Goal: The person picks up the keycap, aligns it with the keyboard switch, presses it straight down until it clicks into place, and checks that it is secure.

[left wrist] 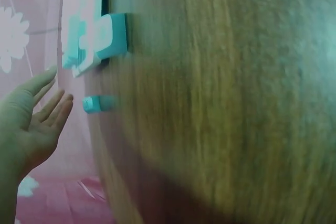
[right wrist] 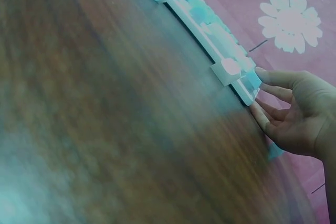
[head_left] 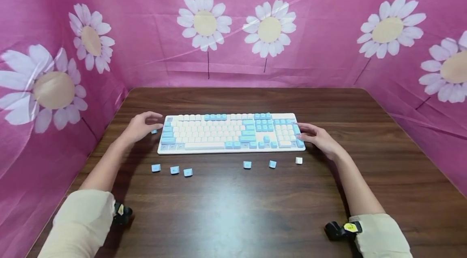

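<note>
A white and light-blue keyboard (head_left: 208, 132) lies flat on the brown wooden table, its long side facing me. My left hand (head_left: 140, 127) hovers at its left end, fingers loosely extended; in the left wrist view the same hand (left wrist: 37, 124) is apart from the keyboard and holds nothing. A small blue keycap (head_left: 154, 131) lies beside that hand. At the other end, my right hand (head_left: 319, 139) grips the keyboard's right edge. The right wrist view shows the thumb on a blue key and other fingers (right wrist: 260, 119) against the side.
In front of the keyboard lie loose keycaps: three blue ones at left, including one keycap (head_left: 155, 167), then two blue and a white keycap (head_left: 298, 160) toward the right. A pink flowered cloth (head_left: 233, 67) hangs behind and beside the wooden table (head_left: 226, 209).
</note>
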`<act>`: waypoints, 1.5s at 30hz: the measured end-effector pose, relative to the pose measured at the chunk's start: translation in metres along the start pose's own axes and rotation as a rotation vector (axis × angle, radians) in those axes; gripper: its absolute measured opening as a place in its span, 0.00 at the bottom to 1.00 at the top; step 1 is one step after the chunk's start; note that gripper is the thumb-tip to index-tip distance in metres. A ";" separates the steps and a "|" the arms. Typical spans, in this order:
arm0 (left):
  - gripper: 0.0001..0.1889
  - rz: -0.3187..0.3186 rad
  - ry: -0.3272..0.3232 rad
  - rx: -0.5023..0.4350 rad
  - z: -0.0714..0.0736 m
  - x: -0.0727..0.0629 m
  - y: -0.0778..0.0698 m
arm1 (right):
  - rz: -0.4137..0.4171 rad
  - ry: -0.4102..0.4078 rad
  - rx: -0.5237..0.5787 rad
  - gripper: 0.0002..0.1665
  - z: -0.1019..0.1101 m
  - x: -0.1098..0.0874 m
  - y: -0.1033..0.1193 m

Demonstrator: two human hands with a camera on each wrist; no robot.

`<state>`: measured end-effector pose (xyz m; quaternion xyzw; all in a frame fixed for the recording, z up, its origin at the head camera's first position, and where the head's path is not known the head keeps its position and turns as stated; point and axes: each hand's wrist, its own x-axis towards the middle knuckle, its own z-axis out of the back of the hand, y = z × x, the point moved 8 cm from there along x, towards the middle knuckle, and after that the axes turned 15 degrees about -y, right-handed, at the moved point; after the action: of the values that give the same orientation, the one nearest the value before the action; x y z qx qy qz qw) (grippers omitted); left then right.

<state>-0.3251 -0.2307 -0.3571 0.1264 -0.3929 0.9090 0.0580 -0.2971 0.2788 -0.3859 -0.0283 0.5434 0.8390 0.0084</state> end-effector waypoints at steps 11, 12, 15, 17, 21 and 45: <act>0.21 0.053 -0.016 -0.006 0.010 -0.011 0.039 | -0.005 -0.018 -0.003 0.37 0.003 0.017 -0.028; 0.21 0.061 -0.014 0.001 0.009 -0.012 0.042 | -0.002 -0.017 0.003 0.37 0.003 0.017 -0.028; 0.21 0.060 -0.025 0.006 0.009 -0.013 0.046 | 0.002 -0.025 0.016 0.38 0.003 0.016 -0.027; 0.21 0.042 -0.037 -0.007 0.009 -0.013 0.046 | 0.006 -0.027 0.018 0.38 0.004 0.015 -0.026; 0.21 0.006 -0.034 -0.053 0.008 -0.011 0.046 | 0.012 -0.033 0.018 0.37 0.004 0.014 -0.027; 0.14 -0.005 -0.026 0.062 0.000 -0.008 0.046 | 0.015 -0.024 0.021 0.37 0.003 0.014 -0.027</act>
<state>-0.3268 -0.2629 -0.3916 0.1409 -0.3649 0.9189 0.0510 -0.3104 0.2927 -0.4098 -0.0141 0.5521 0.8336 0.0087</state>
